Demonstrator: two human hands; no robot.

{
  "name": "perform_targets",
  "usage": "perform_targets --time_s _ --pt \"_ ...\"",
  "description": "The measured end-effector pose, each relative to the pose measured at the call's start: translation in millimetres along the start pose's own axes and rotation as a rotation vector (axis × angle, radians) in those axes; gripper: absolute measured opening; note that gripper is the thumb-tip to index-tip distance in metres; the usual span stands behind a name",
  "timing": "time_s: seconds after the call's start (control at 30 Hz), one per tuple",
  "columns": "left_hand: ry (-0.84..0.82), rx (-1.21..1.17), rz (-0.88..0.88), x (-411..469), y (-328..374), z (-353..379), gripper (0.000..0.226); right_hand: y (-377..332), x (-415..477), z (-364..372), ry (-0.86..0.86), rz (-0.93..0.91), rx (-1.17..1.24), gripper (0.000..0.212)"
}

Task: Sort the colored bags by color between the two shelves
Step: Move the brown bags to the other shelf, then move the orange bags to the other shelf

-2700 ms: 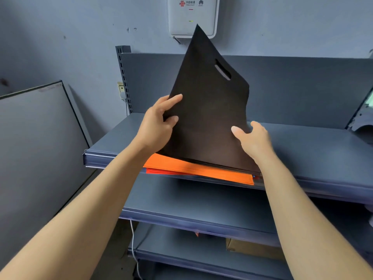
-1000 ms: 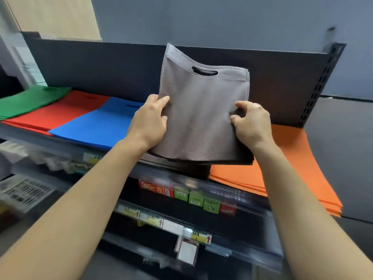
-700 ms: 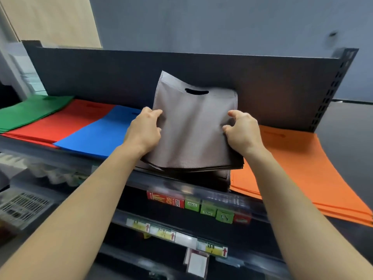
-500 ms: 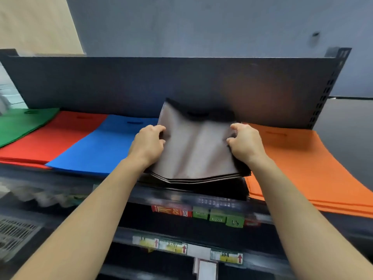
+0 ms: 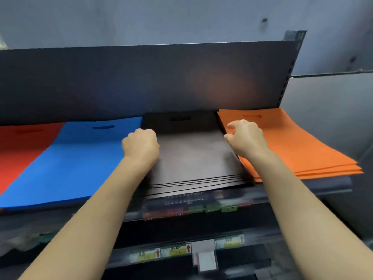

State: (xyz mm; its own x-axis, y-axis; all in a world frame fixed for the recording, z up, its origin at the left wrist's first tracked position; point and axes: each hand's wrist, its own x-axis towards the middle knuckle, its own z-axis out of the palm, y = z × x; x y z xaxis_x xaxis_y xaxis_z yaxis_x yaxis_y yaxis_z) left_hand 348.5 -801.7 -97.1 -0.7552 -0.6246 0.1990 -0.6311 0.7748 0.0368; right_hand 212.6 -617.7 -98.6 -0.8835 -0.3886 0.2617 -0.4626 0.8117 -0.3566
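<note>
A black bag [image 5: 193,156] lies flat on top of a stack of black bags on the upper shelf [image 5: 314,187]. The stack sits between a blue bag pile [image 5: 76,158] and an orange bag pile [image 5: 292,144]. My left hand [image 5: 141,145] is at the black bag's left edge with its fingers curled around that edge. At the bag's right edge my right hand [image 5: 245,138] grips it the same way. A red bag pile [image 5: 22,146] lies at the far left.
The shelf's dark back panel [image 5: 141,81] rises right behind the piles. Price labels [image 5: 175,250] line the front rails of the lower shelves. A grey panel [image 5: 333,118] stands to the right of the shelf unit.
I carried the black bag from the other shelf to this one. Over the last second both hands lowered it from upright to flat on the black stack.
</note>
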Motion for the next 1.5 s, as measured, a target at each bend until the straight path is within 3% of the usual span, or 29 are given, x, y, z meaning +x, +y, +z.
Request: perform_targets --time_s 0.2,0.43,0.73,1.07,1.3,1.43,1.5 --pt "0.164 -0.29 0.363 -8.9 87.0 -29.8 0.028 33.1 -30.5 -55.1 0.124 -0.016 -0.04 0.037" --pt "0.223 -0.592 0.854 -71.2 230.2 -54.3 0.026 139.0 -92.9 -130.5 0.262 0.216 -0.2 0.031" --pt "0.085 -0.738 1.175 -171.8 441.2 -68.2 0.028 315.6 -196.7 -240.0 0.431 0.579 -0.256 0.031" --pt "-0.089 -0.769 1.369 -273.1 631.4 -79.9 0.025 458.9 -296.2 -336.3 0.559 0.926 -0.291 0.036" --pt "-0.194 -0.706 1.378 -268.2 729.6 -63.6 0.032 527.2 -292.0 -353.6 0.598 1.079 -0.285 0.042" --pt "-0.213 -0.666 1.395 -259.2 783.3 -53.7 0.014 563.3 -279.9 -359.3 0.613 1.183 -0.296 0.039" --pt "-0.231 -0.627 1.389 -251.1 811.7 -46.8 0.021 585.2 -270.2 -361.7 0.608 1.241 -0.291 0.039"
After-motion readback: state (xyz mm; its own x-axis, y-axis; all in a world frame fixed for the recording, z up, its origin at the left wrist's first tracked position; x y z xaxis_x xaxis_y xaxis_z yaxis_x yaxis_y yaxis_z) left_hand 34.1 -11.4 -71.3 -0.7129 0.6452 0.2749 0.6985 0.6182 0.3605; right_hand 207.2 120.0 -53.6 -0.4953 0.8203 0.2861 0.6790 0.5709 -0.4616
